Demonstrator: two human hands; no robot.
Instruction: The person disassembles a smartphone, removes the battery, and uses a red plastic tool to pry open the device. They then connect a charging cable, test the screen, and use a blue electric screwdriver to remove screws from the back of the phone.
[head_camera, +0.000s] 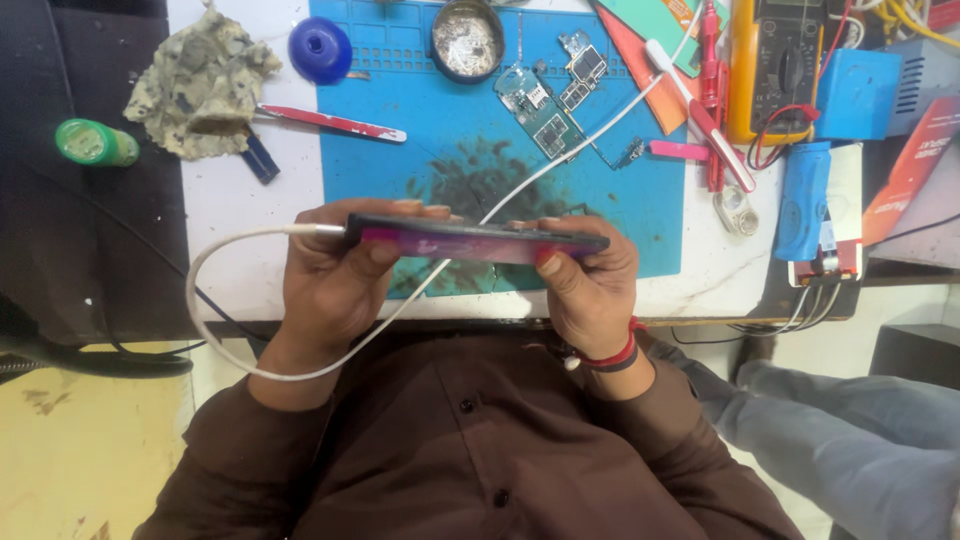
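Above the near edge of the blue mat (400, 110), I have my left hand (335, 275) and right hand (590, 285) clamped on the two ends of a slim dark phone (475, 240) held edge-on. A white cable (215, 330) plugs into its left end and loops past my wrist. Beyond it lie bare circuit boards (550, 95), red-handled tweezers (330, 122), a round metal tin (467, 40), a crumpled rag (200, 85) and a yellow multimeter (780, 65).
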